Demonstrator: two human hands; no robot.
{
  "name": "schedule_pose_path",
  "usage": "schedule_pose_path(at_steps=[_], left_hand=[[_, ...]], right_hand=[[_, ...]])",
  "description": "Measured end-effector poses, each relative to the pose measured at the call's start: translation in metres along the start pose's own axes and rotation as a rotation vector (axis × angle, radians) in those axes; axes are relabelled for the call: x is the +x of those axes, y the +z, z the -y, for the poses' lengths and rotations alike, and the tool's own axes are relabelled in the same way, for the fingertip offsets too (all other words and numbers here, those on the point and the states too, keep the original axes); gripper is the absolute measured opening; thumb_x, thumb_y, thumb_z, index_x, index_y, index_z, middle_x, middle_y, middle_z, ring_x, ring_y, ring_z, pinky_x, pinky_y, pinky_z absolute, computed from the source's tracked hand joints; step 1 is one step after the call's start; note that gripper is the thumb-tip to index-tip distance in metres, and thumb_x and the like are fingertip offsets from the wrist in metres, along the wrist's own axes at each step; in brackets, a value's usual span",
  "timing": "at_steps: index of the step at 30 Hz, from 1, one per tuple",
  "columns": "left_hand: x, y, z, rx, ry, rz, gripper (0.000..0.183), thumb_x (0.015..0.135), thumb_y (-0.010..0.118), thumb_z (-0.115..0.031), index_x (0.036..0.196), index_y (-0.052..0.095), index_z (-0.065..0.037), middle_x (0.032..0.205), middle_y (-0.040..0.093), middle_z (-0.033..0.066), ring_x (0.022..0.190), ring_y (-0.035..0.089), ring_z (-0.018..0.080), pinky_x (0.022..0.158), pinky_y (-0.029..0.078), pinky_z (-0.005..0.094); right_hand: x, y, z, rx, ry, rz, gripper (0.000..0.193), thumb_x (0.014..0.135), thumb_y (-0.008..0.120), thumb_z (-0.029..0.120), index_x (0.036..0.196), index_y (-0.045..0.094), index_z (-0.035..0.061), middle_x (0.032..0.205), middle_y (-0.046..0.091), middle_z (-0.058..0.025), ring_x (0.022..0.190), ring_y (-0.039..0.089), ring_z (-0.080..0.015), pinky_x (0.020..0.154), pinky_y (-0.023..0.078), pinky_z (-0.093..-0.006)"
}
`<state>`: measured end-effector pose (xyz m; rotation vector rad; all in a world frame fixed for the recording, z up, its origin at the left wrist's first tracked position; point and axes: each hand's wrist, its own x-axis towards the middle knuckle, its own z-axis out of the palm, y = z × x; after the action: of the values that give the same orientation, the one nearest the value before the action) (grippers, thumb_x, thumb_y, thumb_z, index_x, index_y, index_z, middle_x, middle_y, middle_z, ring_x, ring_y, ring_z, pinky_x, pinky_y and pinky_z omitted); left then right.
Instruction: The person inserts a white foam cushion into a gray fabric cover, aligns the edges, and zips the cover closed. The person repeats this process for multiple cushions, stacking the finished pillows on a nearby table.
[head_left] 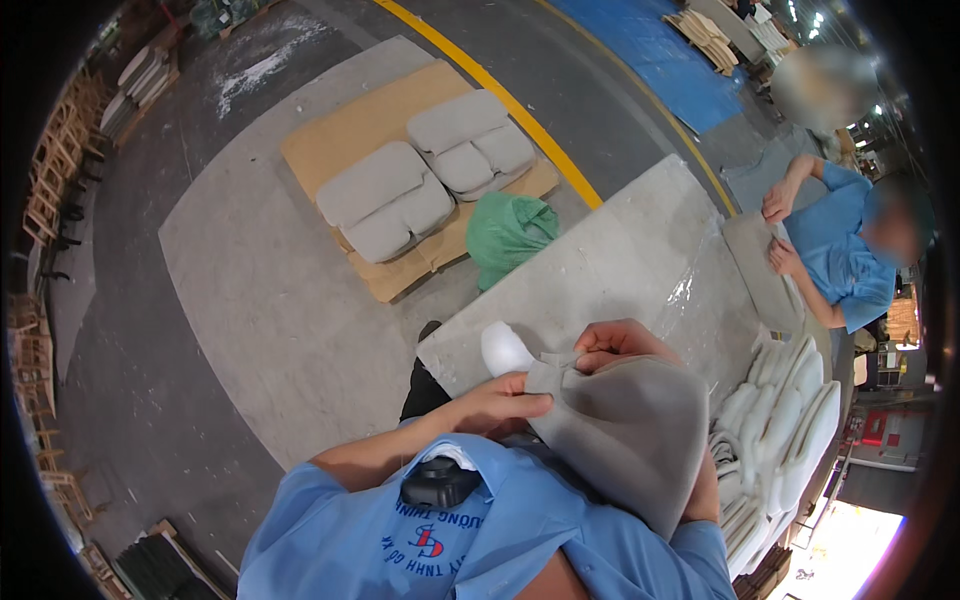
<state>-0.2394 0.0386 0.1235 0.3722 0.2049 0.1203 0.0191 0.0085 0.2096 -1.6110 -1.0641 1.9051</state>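
Note:
A grey cushion cover bulges in front of my chest, leaning against my right forearm. My left hand is closed on its near left edge, thumb on top of the fabric. Fingers bent in a pinch, my right hand grips the far edge of the same cover. Between the hands the cloth edge is bunched and folded. A rounded white padding piece sticks out just beyond my left hand; whether it is joined to the cover I cannot tell.
A pale worktable lies ahead. White cushion pads are stacked at right. Grey cushions rest on cardboard on the floor, beside a green bag. A co-worker in blue handles grey fabric across the table.

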Motion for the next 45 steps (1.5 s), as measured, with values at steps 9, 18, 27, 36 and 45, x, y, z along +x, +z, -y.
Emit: schedule_pose_path(at_steps=[9, 18, 27, 36, 45], left_hand=[[-0.018, -0.026, 0.028, -0.053, 0.128, -0.500, 0.045, 0.111, 0.058, -0.039, 0.136, 0.065, -0.003, 0.128, 0.071, 0.0075, 0.120, 0.065, 0.0175, 0.107, 0.048, 0.0350], [0.000, -0.070, 0.039, -0.039, 0.214, -0.810, 0.047, 0.114, 0.050, -0.042, 0.136, 0.062, -0.003, 0.120, 0.073, 0.0056, 0.109, 0.064, 0.0128, 0.095, 0.051, 0.0335], [0.036, -0.170, 0.072, 0.116, -0.022, -0.656, 0.026, 0.112, 0.052, -0.024, 0.131, 0.059, -0.009, 0.110, 0.069, 0.0032, 0.088, 0.064, 0.0166, 0.069, 0.049, 0.0304], [0.030, -0.176, -0.026, 0.980, 0.064, -0.250, 0.086, 0.078, 0.084, 0.005, 0.154, 0.046, -0.009, 0.135, 0.068, 0.0090, 0.111, 0.065, 0.0184, 0.099, 0.055, 0.0361], [0.064, -0.170, -0.051, 1.586, -0.110, -0.021, 0.060, 0.086, 0.078, -0.005, 0.143, 0.059, -0.001, 0.147, 0.063, 0.0128, 0.135, 0.058, 0.0266, 0.116, 0.044, 0.0402]], right_hand=[[0.082, 0.021, -0.023, -0.239, -0.086, -0.073, 0.018, 0.100, 0.075, 0.020, 0.101, 0.072, 0.0023, 0.083, 0.068, 0.0003, 0.077, 0.058, -0.0059, 0.068, 0.047, -0.0257], [0.158, 0.021, -0.051, -0.025, -0.061, 0.078, 0.013, 0.098, 0.072, 0.017, 0.092, 0.071, 0.0054, 0.082, 0.067, 0.0013, 0.078, 0.060, -0.0062, 0.068, 0.050, -0.0263], [0.216, -0.008, -0.130, 0.221, -0.176, 0.135, 0.013, 0.100, 0.063, 0.015, 0.092, 0.070, 0.0081, 0.085, 0.066, 0.0035, 0.080, 0.064, -0.0078, 0.071, 0.054, -0.0273], [0.023, -0.056, -0.091, -0.375, 0.025, -0.227, 0.042, 0.103, 0.068, 0.031, 0.140, 0.064, 0.0111, 0.128, 0.071, -0.0101, 0.121, 0.064, -0.0209, 0.105, 0.050, -0.0353], [-0.258, 0.069, -0.175, 0.008, 0.091, -0.589, 0.112, 0.073, 0.096, 0.035, 0.164, 0.036, 0.0096, 0.162, 0.043, -0.0201, 0.151, 0.041, -0.0333, 0.123, 0.037, -0.0490]])
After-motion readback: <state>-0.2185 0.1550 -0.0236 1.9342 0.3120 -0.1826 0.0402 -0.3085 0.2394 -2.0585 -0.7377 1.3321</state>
